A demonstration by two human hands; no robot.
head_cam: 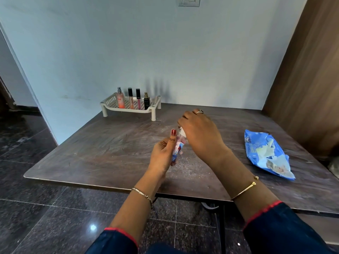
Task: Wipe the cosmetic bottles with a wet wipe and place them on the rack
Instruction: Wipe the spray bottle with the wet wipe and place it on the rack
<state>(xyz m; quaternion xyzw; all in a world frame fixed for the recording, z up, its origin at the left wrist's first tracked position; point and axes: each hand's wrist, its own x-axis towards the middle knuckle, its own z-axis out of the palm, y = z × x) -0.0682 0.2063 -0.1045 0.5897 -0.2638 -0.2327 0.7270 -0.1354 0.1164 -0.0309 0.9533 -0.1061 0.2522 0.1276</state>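
Bottle (177, 149): is being held tilted above the middle of the table (110, 147).
Left hand (163, 154): its grip is curling round the bottle's lower part.
Right hand (200, 132): its grip is pinching a white wet wipe (181, 132) against the bottle's top.
Rack (128, 107): is standing at the table's far edge, carrying four upright bottles (120, 99).
Wipe packet (266, 153): is lying on the table, far right.
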